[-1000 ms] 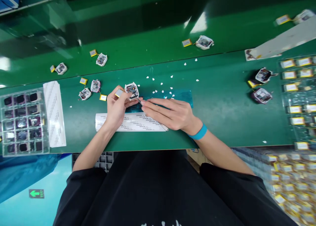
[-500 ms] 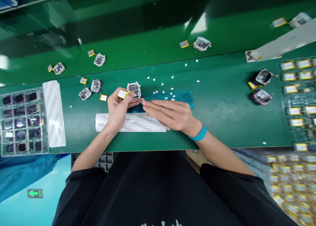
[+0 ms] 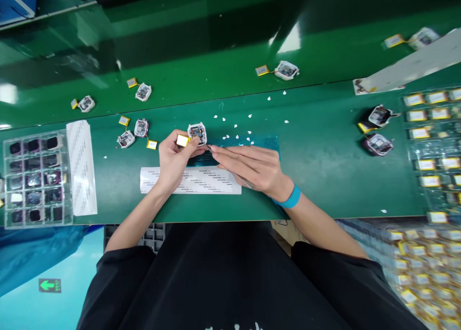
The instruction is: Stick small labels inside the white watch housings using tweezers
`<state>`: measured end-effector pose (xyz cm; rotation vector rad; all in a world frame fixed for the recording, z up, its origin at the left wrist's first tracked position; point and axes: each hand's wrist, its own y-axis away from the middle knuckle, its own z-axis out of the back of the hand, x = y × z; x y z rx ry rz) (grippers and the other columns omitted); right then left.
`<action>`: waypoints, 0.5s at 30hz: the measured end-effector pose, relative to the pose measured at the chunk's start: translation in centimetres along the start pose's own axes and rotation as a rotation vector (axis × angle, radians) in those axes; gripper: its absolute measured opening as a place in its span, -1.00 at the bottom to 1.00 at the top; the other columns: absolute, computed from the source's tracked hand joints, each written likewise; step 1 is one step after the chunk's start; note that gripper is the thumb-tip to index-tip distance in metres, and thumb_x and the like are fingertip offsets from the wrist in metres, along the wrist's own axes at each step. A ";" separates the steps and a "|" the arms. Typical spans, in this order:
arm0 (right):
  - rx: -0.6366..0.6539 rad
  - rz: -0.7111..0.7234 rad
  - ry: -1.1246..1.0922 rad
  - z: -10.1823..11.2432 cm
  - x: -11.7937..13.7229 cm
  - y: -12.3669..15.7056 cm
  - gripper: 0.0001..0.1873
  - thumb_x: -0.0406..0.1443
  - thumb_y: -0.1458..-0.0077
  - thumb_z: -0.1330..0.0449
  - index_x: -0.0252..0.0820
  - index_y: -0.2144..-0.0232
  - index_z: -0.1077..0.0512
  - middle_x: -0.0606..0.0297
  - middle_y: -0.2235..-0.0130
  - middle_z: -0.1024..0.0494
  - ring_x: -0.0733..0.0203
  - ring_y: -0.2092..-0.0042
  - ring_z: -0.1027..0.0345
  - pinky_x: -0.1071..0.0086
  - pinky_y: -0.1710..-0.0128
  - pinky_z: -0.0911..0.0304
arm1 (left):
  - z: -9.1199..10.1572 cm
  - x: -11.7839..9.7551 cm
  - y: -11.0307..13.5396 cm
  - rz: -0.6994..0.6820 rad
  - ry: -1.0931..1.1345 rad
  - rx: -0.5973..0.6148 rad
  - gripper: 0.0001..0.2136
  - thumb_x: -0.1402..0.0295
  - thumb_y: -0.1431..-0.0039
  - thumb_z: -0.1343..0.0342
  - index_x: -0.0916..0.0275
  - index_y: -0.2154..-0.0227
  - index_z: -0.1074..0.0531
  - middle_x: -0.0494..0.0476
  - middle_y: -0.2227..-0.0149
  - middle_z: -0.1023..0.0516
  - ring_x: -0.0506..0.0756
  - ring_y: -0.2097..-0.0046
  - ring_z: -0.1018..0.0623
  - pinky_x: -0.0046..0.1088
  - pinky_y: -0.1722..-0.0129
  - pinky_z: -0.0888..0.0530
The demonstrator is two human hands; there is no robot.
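Observation:
My left hand (image 3: 173,161) grips a small white-cased watch body with an exposed circuit board (image 3: 197,132) and its attached yellow battery (image 3: 182,140), held just above the green table (image 3: 324,176). My right hand (image 3: 252,165) pinches thin metal tweezers (image 3: 208,148), whose tips touch the watch body's near edge. A blue band circles my right wrist. Under both hands lies a long white label strip (image 3: 196,181), with a blue film sheet (image 3: 259,141) just beyond it.
Several more watch bodies with batteries lie at left (image 3: 134,132), on the far conveyor belt (image 3: 286,70) and at right (image 3: 378,129). A clear tray of dark parts (image 3: 34,176) and a white sheet (image 3: 81,166) sit left; trays of batteries (image 3: 432,147) sit right. White scraps (image 3: 236,126) dot the table.
The battery in my left hand has turned from its grey face to its yellow face. The units on the far belt have drifted left. My right hand stays at the watch body.

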<state>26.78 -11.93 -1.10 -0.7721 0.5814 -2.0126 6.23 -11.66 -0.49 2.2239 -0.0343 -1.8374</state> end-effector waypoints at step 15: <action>-0.149 0.126 0.148 0.6 -0.3 -0.5 -0.49 -0.42 -0.20 -0.30 -0.23 -0.19 -0.40 0.20 -0.03 -0.62 0.18 0.12 -0.63 0.35 0.18 -0.58 | 5.5 -2.5 -13.3 -0.367 -0.930 -0.183 -0.83 0.46 0.09 -0.35 0.26 0.39 -0.51 0.13 0.40 -0.56 0.26 0.14 -0.55 -0.10 -0.07 -0.42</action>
